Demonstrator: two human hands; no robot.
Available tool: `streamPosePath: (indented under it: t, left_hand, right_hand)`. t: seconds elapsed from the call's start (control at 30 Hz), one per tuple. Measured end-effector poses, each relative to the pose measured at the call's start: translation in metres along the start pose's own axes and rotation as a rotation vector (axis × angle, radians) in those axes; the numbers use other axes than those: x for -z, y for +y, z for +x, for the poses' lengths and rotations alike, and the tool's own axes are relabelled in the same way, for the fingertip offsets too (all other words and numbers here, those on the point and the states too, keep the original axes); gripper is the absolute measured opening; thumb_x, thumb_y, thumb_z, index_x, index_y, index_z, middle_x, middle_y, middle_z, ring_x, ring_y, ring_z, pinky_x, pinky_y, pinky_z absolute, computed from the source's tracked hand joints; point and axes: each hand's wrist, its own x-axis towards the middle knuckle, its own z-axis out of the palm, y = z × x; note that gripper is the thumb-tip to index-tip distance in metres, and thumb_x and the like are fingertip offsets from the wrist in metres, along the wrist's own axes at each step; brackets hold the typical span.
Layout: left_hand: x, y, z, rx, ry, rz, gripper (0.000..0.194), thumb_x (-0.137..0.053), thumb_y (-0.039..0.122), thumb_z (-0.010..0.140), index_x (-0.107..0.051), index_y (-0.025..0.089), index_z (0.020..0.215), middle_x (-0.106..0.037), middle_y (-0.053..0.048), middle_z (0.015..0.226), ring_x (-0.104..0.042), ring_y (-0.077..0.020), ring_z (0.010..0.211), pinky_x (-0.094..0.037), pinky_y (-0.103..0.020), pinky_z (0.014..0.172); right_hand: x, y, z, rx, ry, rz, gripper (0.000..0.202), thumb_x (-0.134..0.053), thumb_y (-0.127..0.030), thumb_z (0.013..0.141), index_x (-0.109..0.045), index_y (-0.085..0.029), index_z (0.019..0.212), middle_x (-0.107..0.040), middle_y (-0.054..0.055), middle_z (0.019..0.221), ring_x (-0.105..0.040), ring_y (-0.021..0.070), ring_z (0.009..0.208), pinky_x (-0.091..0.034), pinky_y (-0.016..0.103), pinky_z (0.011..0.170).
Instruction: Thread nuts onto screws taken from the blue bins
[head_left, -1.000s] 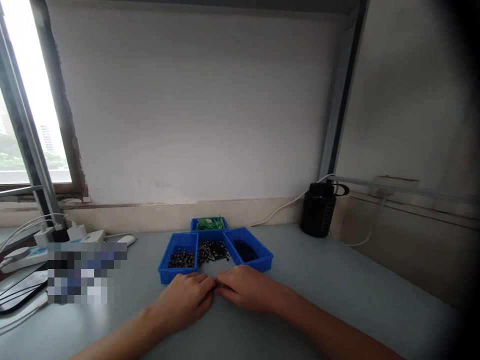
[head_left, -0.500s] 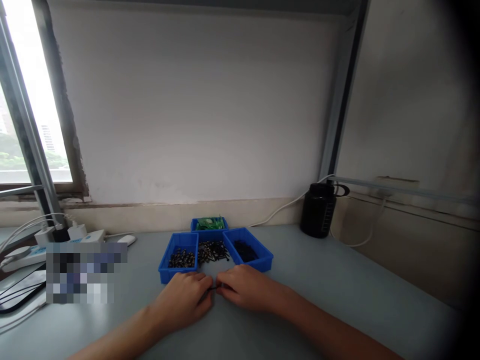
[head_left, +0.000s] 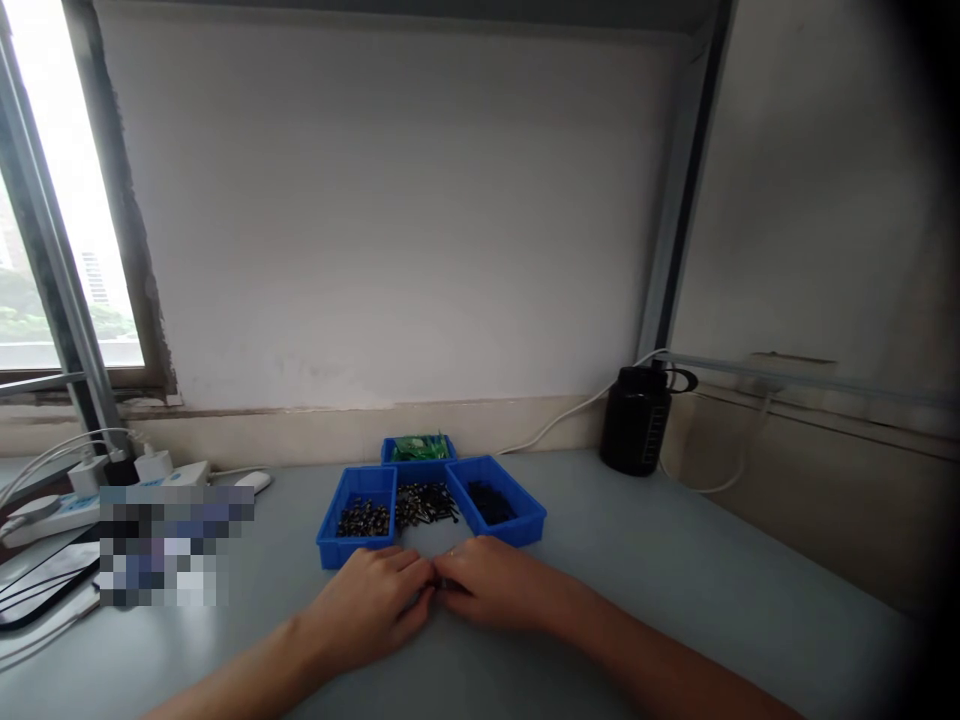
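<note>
My left hand [head_left: 382, 598] and my right hand [head_left: 491, 583] meet fingertip to fingertip just above the table, in front of the blue bins. Both are closed in a pinch around a small dark thin part, mostly hidden by the fingers. Behind my left hand, a blue bin [head_left: 328, 538] holds many small shiny metal pieces [head_left: 364, 518]. Another blue bin [head_left: 529, 530], behind my right hand, contains dark small parts [head_left: 491, 502]. Between these bins lies a heap of dark, screw-like pieces [head_left: 426, 502].
A third blue bin [head_left: 386, 452] with green packets [head_left: 420, 447] stands at the back. To the right is a black bottle [head_left: 636, 425]. At left are a power strip [head_left: 191, 474] with chargers, a white mouse [head_left: 253, 482], and cables. A wall runs behind the table.
My hands have come together, so the fingertips now meet. The dark thin part that showed in the gap between them is now mostly covered. The bins have not moved.
</note>
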Motion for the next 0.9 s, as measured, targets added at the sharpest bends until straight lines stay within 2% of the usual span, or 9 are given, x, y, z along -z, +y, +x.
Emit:
streamPosePath:
  t: [0.2,0.33,0.5,0.67,0.9]
  left_hand:
    - [-0.001,-0.002,0.0,0.102,-0.061,0.049,0.013,-0.042,0.02,0.084,-0.054,0.019,0.077,-0.061,-0.001,0.074,-0.059,-0.0171,0.067,-0.043,-0.025,0.06]
    - [-0.004,-0.006,0.001,0.119,-0.066,0.024,0.015,-0.041,0.021,0.084,-0.054,0.019,0.076,-0.062,-0.001,0.072,-0.06,-0.0171,0.065,-0.042,-0.024,0.058]
    - [-0.005,-0.006,0.001,0.1,-0.073,-0.042,0.013,-0.044,0.019,0.081,-0.057,0.018,0.078,-0.063,-0.001,0.072,-0.06,-0.0166,0.065,-0.041,-0.023,0.058]
    - [-0.005,-0.005,0.001,0.112,-0.077,-0.112,0.015,-0.044,0.019,0.082,-0.058,0.018,0.075,-0.063,0.0,0.071,-0.059,-0.0151,0.063,-0.038,-0.021,0.056]
    - [-0.005,-0.004,0.001,0.165,-0.074,-0.186,0.016,-0.044,0.019,0.081,-0.058,0.019,0.074,-0.062,0.001,0.068,-0.056,-0.0127,0.059,-0.035,-0.02,0.053]
  right_hand:
    - [0.008,-0.001,-0.002,-0.106,0.039,0.024,0.016,-0.049,-0.026,0.082,-0.063,-0.018,0.08,-0.067,0.003,0.075,-0.06,0.0179,0.068,-0.034,0.024,0.054]
    - [0.014,-0.004,-0.002,-0.114,0.07,0.176,0.011,-0.052,-0.023,0.079,-0.061,-0.018,0.082,-0.065,0.0,0.072,-0.058,0.015,0.065,-0.035,0.021,0.054]
    - [0.01,-0.005,0.0,-0.091,0.029,0.417,0.011,-0.055,-0.016,0.075,-0.059,-0.017,0.085,-0.063,-0.002,0.069,-0.057,0.012,0.064,-0.037,0.019,0.054]
    - [0.004,-0.001,0.001,-0.112,-0.013,0.579,0.014,-0.061,-0.018,0.071,-0.059,-0.017,0.085,-0.062,-0.002,0.068,-0.058,0.0122,0.064,-0.039,0.019,0.054]
    - [0.002,0.001,0.001,-0.108,-0.032,0.668,0.02,-0.065,-0.022,0.07,-0.06,-0.017,0.089,-0.063,-0.002,0.069,-0.059,0.013,0.066,-0.042,0.021,0.058]
